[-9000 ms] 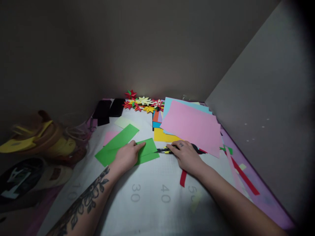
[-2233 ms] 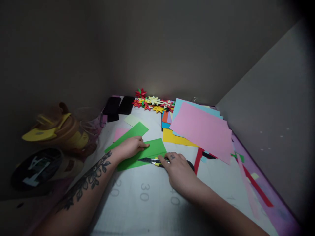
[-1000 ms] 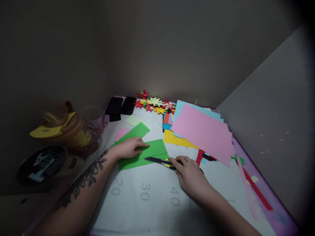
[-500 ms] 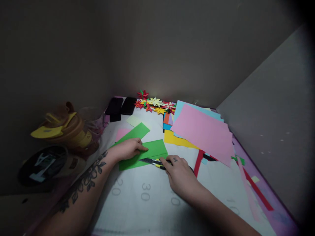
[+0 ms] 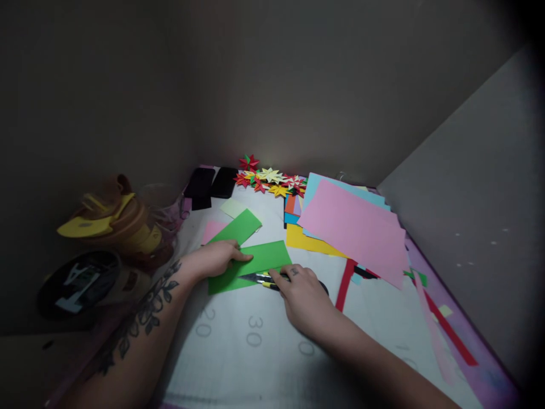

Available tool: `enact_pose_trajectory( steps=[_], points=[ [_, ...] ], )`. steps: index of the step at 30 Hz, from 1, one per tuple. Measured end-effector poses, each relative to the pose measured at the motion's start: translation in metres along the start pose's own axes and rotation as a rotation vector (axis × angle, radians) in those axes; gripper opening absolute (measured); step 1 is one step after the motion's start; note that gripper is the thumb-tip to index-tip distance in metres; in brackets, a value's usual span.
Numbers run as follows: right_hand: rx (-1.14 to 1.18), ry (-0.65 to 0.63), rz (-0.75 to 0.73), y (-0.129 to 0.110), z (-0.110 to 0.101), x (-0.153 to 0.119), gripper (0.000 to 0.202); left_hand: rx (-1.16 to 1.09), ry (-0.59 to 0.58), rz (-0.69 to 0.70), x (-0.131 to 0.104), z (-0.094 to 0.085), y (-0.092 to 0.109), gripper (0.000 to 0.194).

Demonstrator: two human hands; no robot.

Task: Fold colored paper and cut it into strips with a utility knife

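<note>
My left hand [image 5: 219, 258] presses on a green paper strip [image 5: 268, 254], its index finger stretched out along the sheet. Under that strip's upper left lies another green strip [image 5: 240, 226], slanting up to the right. My right hand [image 5: 300, 292] is closed around black and yellow scissors [image 5: 259, 278], whose pointed blades reach left over the lower part of the green paper. The handles are partly covered by my fingers.
Folded paper stars [image 5: 270, 176] line the back edge beside two dark phones [image 5: 223, 183]. Pink paper [image 5: 353, 227] tops a stack at the right. Red strips [image 5: 451, 332] lie farther right. A brown and yellow cup [image 5: 123, 227] and a black-lidded container [image 5: 76, 284] stand left.
My right hand and the scissors have shifted slightly left over the green paper, and the blades now look closer together. The whole view has moved slightly.
</note>
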State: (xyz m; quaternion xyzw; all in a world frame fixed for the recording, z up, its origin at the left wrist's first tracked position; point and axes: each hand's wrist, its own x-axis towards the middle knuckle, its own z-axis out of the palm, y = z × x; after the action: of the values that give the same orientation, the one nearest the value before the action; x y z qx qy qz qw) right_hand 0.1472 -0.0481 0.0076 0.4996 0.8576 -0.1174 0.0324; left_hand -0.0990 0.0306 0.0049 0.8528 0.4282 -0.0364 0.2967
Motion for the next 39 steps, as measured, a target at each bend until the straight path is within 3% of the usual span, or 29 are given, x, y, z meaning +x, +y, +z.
enact_pose_trajectory(
  steps=[10,39],
  points=[
    [-0.022,-0.007,-0.029,-0.005,-0.003,0.006,0.051,-0.037,0.0,0.045,0.003,-0.001,-0.005,0.044],
    [-0.027,-0.006,-0.1,-0.017,-0.006,0.012,0.051,-0.023,-0.002,0.011,0.003,0.001,-0.004,0.044]
  ],
)
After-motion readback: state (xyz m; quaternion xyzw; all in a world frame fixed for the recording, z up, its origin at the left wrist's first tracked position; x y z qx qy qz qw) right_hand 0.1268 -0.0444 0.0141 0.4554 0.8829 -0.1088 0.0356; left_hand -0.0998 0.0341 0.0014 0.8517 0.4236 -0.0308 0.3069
